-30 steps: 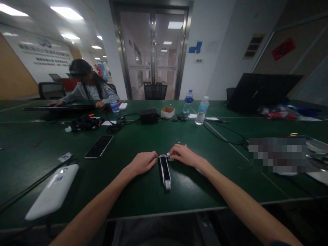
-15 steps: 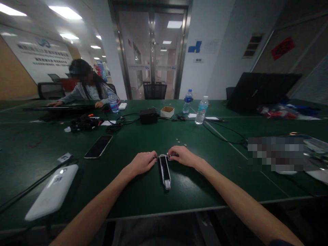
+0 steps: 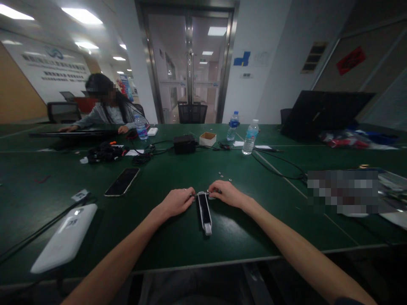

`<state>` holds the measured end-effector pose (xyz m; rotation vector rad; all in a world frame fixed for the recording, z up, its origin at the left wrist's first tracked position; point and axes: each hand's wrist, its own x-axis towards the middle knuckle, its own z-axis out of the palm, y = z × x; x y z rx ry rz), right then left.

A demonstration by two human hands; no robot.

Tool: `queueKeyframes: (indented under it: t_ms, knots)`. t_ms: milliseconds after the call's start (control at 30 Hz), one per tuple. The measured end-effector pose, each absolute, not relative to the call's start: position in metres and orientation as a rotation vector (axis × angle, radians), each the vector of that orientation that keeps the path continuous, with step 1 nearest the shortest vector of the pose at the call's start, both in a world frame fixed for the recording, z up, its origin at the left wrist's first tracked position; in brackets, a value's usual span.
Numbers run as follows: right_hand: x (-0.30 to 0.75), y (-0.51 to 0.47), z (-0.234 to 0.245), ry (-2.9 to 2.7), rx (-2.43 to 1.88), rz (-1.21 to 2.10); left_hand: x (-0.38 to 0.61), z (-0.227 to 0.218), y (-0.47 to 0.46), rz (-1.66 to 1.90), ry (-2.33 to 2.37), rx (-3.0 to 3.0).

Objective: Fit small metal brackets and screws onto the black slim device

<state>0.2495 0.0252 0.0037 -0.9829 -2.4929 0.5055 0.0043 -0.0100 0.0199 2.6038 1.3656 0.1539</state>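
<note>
A narrow device with a black middle, pale silvery edges and a whitish block at its near end lies on the green table, pointing toward me. Thin crosspieces stick out sideways from its far end. My left hand is closed in a pinch at the left crosspiece. On the opposite side, the fingers of my right hand pinch the right one. Fingertips cover most of both small parts, so their exact kind is hidden. Just beyond my right hand lie several tiny pale rings.
A dark-screened phone and a white phone-like slab lie to the left. Farther back are a black box, an open carton, water bottles and cables. Someone in a grey sleeve sits across the table.
My right fingers have shifted very slightly at the right crosspiece. The device and my left hand stay in place.
</note>
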Motion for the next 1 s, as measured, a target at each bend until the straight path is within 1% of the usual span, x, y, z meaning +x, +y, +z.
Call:
queueKeyframes:
  t_ms: [567, 1000]
  knots:
    - [0.2487, 0.0228, 0.0055, -2.528, -1.007, 0.400, 0.0036, 0.0166, -0.0083, 0.142, 1.365, 2.624]
    - [0.2500, 0.0207, 0.0082, -2.554, -1.040, 0.458, 0.0049, 0.0203, -0.0095, 0.109, 1.384, 2.592]
